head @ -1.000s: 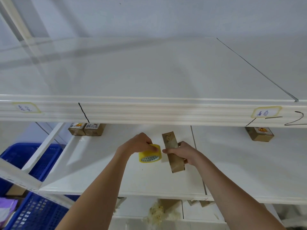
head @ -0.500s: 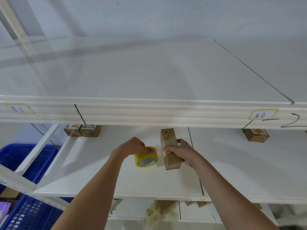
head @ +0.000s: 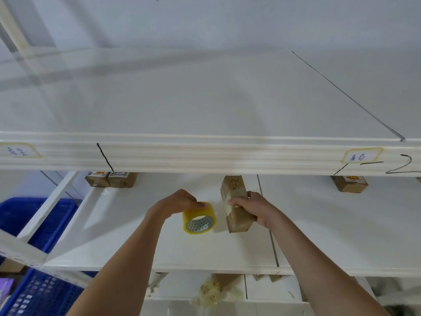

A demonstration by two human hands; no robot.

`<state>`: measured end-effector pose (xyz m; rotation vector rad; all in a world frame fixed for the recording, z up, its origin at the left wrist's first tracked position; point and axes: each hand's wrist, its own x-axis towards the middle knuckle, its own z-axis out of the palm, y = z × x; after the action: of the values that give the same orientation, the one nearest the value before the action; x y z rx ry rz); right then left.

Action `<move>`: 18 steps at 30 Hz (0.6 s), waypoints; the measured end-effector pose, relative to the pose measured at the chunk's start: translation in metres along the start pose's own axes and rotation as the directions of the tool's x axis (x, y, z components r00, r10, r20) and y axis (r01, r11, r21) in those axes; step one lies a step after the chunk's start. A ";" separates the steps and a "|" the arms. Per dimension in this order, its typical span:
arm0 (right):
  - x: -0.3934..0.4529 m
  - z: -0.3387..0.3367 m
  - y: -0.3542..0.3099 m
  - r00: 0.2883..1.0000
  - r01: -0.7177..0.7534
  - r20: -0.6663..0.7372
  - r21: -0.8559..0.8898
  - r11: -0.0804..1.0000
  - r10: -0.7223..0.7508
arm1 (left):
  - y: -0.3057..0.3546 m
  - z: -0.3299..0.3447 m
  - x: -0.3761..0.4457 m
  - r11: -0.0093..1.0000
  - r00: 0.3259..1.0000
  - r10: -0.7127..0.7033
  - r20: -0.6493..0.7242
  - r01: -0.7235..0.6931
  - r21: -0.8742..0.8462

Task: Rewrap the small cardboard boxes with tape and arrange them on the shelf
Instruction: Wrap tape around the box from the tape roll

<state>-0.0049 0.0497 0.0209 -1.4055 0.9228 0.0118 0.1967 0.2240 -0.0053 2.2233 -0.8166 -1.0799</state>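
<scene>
Bare shelf [head: 341, 224] right of box [head: 237, 215]

- The tape roll [head: 199, 218] is held just left of the cardboard box [head: 237, 205], over the middle shelf [head: 114, 224].
- Two small boxes [head: 111, 179] are seen far back left, apparently touching.
- Another box [head: 349, 184] is set back right.

Box [head: 235, 202] now stood more upright in R hand [head: 252, 207]; tape roll [head: 199, 218] pulled slightly away.

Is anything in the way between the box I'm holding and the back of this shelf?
Nothing visible. The right hand grips the long brown cardboard box above bare white shelf; the other small boxes sit far left and far right.
</scene>
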 end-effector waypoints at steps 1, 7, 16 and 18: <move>0.000 0.001 0.000 1.000 0.002 0.003 0.005 1.000 -0.002 | 0.001 0.001 0.002 0.998 0.999 -0.029 -0.023 0.030 0.047; 0.000 0.002 0.000 0.998 0.013 0.068 0.091 0.996 -0.019 | 0.014 0.004 0.002 0.959 0.987 -0.100 -0.127 0.130 0.254; -0.005 0.009 0.008 0.988 0.004 0.148 0.256 0.967 -0.043 | 0.026 0.006 0.003 0.947 0.993 -0.058 -0.103 0.087 0.310; -0.009 0.008 0.010 0.984 -0.011 0.173 0.297 0.955 -0.042 | 0.027 0.006 0.002 0.942 0.995 -0.047 -0.091 0.075 0.328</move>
<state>-0.0116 0.0635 0.0168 -1.1123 0.7317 -0.0129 0.1850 0.2032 0.0088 2.5691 -0.9573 -0.9255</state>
